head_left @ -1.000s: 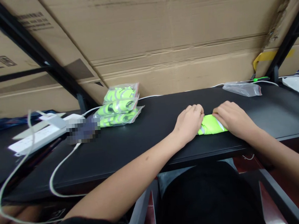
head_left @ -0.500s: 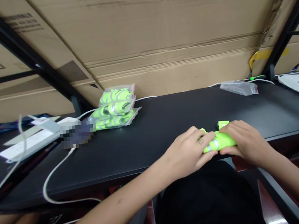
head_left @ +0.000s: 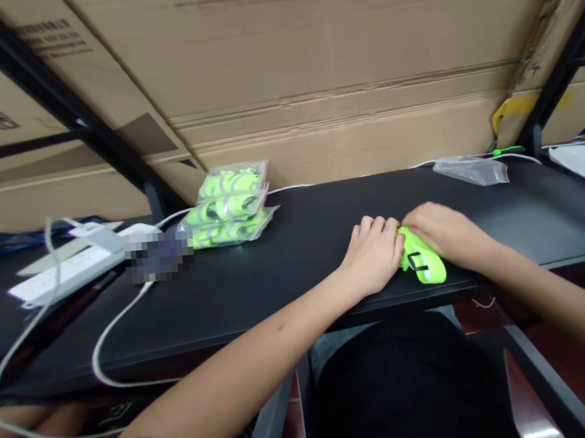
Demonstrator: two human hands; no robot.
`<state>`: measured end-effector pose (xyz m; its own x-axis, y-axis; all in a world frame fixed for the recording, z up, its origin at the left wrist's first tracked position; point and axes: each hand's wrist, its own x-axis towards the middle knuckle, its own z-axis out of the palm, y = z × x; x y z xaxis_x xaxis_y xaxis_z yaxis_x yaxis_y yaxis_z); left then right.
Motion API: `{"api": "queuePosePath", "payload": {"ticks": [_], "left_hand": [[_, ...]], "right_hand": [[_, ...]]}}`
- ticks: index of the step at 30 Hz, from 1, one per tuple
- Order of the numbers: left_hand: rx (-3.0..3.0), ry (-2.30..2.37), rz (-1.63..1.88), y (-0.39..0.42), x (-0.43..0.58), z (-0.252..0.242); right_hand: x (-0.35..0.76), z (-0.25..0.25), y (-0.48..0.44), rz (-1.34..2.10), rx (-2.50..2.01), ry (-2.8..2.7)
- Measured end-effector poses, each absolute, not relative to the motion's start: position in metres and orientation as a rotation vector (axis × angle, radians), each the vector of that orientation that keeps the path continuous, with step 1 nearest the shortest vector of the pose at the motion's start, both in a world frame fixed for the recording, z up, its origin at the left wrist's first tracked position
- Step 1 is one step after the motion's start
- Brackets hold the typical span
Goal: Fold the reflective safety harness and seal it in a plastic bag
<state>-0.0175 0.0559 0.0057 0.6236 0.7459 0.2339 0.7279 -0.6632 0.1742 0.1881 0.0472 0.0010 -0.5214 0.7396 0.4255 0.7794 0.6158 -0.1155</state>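
A bundled neon yellow-green reflective strap [head_left: 433, 268] with a pale shiny stripe rests near the front edge of the black table. Its black plastic buckle [head_left: 417, 261] faces up. My left hand [head_left: 375, 252] lies over the left side of the bundle, fingers curled onto it and partly covering it. My right hand [head_left: 436, 232] is closed on the upper right part, its fingertips close to the left ones and mostly hidden. One loop of the strap sticks out toward me between the hands.
Several clear zip bags of similar yellow-green straps [head_left: 231, 206] are stacked at back left. Beside them lie a pixelated device on a white cable [head_left: 98, 339] and a white power strip [head_left: 70, 271]. A flat clear bag [head_left: 471, 170] lies at back right. Cardboard [head_left: 336, 56] walls the back.
Both hands have moved slightly away from me with the strap. The bundle has turned, so its buckle and a loop now show toward me.
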Motion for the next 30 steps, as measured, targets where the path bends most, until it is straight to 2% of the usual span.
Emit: {"api": "queuePosePath", "payload": {"ticks": [4, 9, 17, 24, 30], "left_hand": [[2.822, 1.252, 0.394, 0.054, -0.016, 0.007], [2.834, 1.197, 0.418, 0.058, -0.021, 0.007], [3.017, 0.586, 0.375, 0.062, -0.058, 0.013], [2.792, 0.636, 0.422, 0.081, -0.054, 0.013], [2.538, 0.772, 0.614, 0.094, -0.049, 0.005]], "right_hand": [[0.188, 0.002, 0.021, 0.041, -1.134, -2.389], [0.186, 0.004, 0.016, -0.058, -1.164, -2.509], [0.181, 0.006, 0.024, -0.138, -1.221, -2.55], [0.185, 0.006, 0.036, -0.202, -1.179, -2.495], [0.17, 0.012, 0.059, -0.557, -1.225, -2.484]]}}
